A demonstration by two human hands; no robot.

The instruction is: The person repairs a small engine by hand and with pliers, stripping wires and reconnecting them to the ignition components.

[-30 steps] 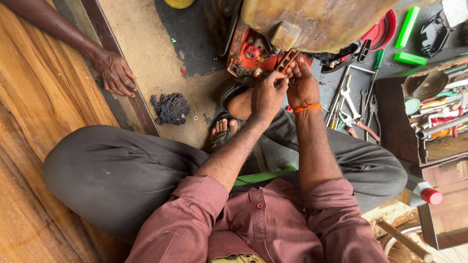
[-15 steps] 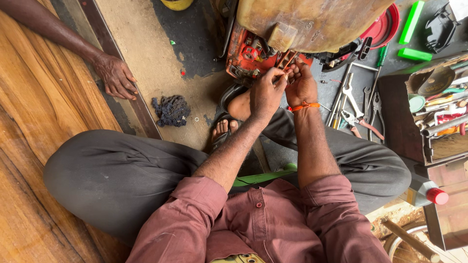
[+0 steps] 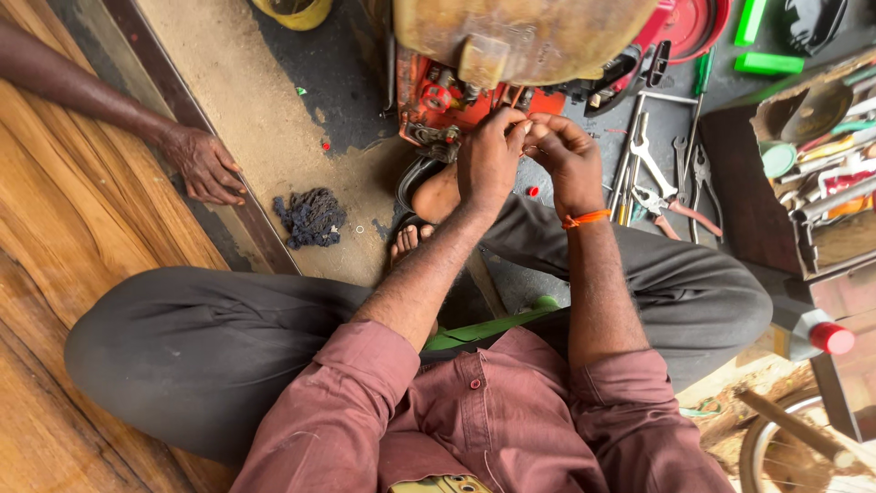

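Note:
Both my hands meet at the orange engine part (image 3: 447, 100) of a machine with a worn yellow-brown tank (image 3: 520, 32). My left hand (image 3: 488, 160) pinches thin copper-coloured wires (image 3: 516, 97) that come out of the engine. My right hand (image 3: 568, 160), with an orange thread at the wrist, pinches the same wires from the other side, its fingertips touching the left hand's. The wire ends are hidden between the fingers. I sit cross-legged, with a bare foot (image 3: 415, 239) just below the hands.
Another person's hand (image 3: 203, 164) rests on the floor's metal edge, left. A dark blue rag (image 3: 310, 217) lies nearby. Pliers (image 3: 659, 196), spanners and a green screwdriver (image 3: 703, 73) lie right of the engine, next to a wooden toolbox (image 3: 748, 183). Wooden boards (image 3: 55, 274) lie at left.
Both hands have stayed at the engine, the fingers shifting only slightly on the wires. The other person's hand has not moved.

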